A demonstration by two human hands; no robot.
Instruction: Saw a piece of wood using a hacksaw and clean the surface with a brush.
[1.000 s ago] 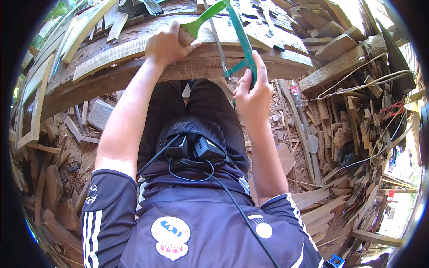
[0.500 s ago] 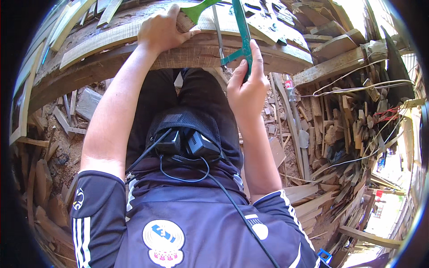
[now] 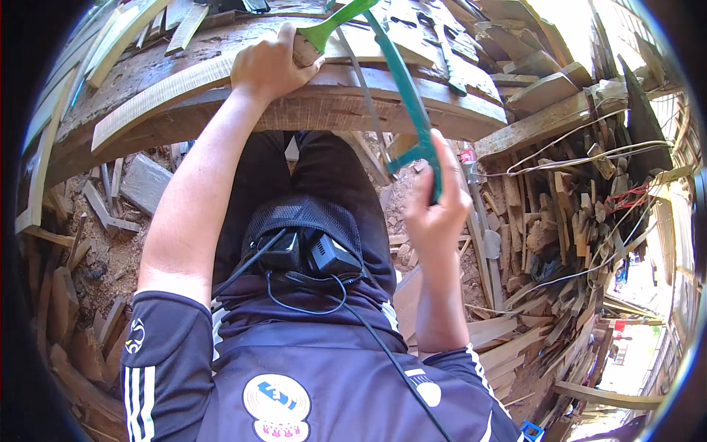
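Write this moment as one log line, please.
left hand: at brown end of light-green piece | right hand: gripping green saw | saw blade: overlaps wooden beam in view

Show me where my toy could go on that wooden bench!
Probably on the bare patch of bench between the pale strip, left of the left hand, and the loose wood at upper left. It's crowded around the saw in the right hand and at upper right, where a long tool lies.

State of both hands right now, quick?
Left hand: over the wooden strip, by a brown-and-green piece; can't tell if gripping.
Right hand: closed, holding teal saw.
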